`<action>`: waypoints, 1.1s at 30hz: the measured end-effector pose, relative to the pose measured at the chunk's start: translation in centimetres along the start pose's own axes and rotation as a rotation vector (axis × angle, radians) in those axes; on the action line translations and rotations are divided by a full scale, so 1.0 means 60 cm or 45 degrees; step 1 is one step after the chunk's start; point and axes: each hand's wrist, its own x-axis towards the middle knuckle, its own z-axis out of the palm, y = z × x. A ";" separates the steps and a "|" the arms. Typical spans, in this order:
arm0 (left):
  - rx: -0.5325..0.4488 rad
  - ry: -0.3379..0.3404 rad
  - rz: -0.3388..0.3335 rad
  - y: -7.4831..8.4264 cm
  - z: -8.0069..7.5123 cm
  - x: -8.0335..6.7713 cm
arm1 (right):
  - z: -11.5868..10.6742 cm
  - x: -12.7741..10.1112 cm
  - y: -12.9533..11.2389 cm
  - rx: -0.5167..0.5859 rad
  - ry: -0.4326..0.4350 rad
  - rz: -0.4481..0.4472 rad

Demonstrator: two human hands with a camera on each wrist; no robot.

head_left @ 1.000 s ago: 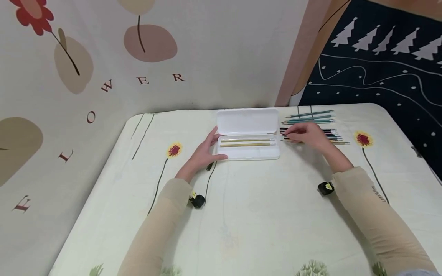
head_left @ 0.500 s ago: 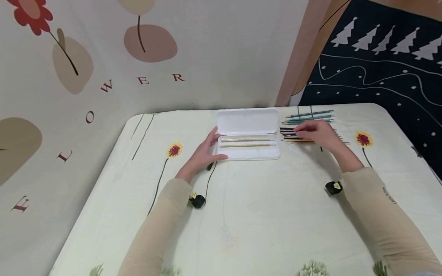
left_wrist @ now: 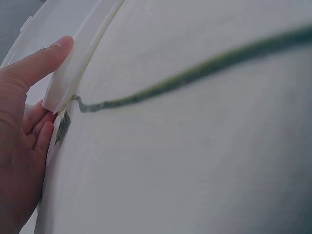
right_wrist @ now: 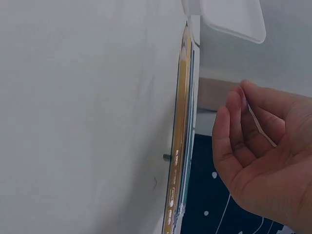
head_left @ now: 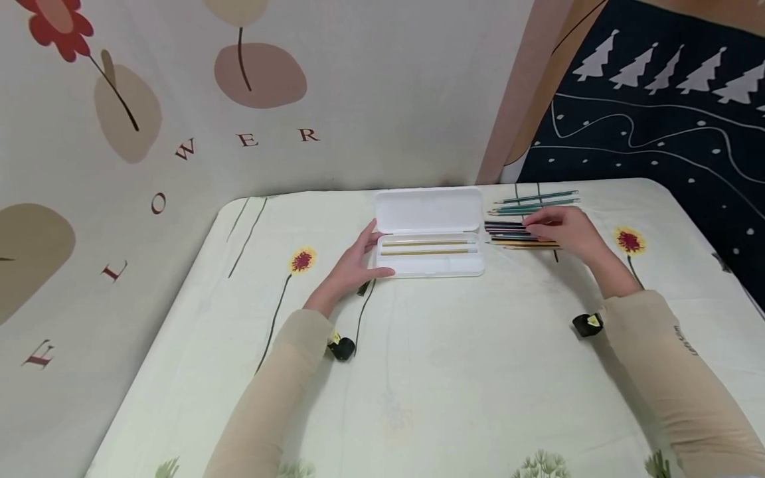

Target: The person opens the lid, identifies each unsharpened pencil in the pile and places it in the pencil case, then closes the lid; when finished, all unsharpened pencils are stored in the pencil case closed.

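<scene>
An open white pencil case [head_left: 430, 267] holds two yellow pencils [head_left: 427, 251] in its tray, its lid [head_left: 427, 211] tipped back. My left hand [head_left: 352, 262] grips the case at its left end; in the left wrist view the thumb [left_wrist: 53, 51] lies on the rim, other fingers by the side. Above a row of dark pencils [head_left: 502, 231] hovers my right hand [head_left: 564, 231]. The right wrist view shows that hand's thumb and fingertips brought close together, loosely bent, with nothing between them. Yellow pencils [right_wrist: 179, 112] lie beneath it, apart from the fingers.
Several teal pencils [head_left: 538, 199] lie behind the dark ones, right of the lid. A flower-printed cloth [head_left: 448, 372] covers the table. At the back hangs a pale printed curtain [head_left: 388, 99], with dark tree-patterned fabric [head_left: 657, 126] at the right.
My right hand has shifted to the right along the pencils, uncovering more of the dark and yellow ones. The left hand stays on the case.
</scene>
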 end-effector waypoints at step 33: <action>0.004 0.006 0.001 -0.002 0.001 0.000 | -0.032 0.009 0.084 0.007 0.364 0.303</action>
